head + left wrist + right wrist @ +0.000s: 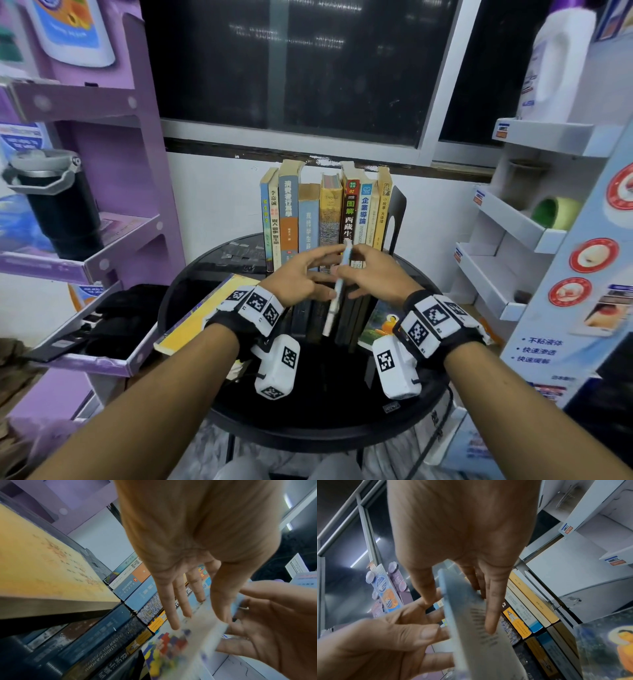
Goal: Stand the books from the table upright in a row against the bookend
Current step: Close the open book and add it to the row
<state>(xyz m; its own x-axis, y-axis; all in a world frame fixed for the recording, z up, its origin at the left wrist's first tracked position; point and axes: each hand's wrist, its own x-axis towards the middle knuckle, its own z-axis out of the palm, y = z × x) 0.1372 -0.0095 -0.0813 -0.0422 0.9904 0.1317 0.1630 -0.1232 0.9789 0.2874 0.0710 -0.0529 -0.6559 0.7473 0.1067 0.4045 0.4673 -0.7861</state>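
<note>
Both hands are up over the round black table [191, 294] with a thin light-blue book [340, 284] sandwiched between them, held on edge in front of the upright row of books [325, 212] that leans on the black bookend [397, 212]. The left hand [301, 279] has straight fingers pressed flat on one cover, and the right hand [371, 274] pinches it, thumb on one side and fingers on the other. The left wrist view shows a colourful blurry cover [171, 649], which you can't see from the head cam. A yellow book [205, 313] and a Buddha-cover book [382, 323] lie flat on the table.
</note>
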